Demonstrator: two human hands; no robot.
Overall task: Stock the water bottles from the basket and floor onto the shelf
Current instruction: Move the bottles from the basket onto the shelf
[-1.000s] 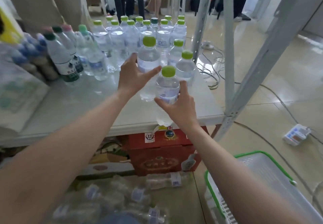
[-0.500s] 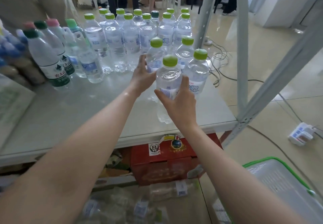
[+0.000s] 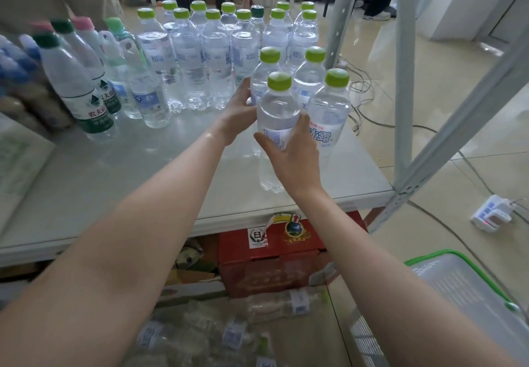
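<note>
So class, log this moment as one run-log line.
right hand: grips clear lime-capped bottle | left hand: on bottle behind | grey shelf: stocking

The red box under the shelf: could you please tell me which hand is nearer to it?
Right. The right hand grips a bottle near the shelf's front edge, above the red box; the left hand is farther back.

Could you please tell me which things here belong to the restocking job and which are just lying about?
Job:
right hand gripping front bottle
left hand on bottle behind
shelf
floor bottles
basket

Lying about:
red carton
power strip
cables
</note>
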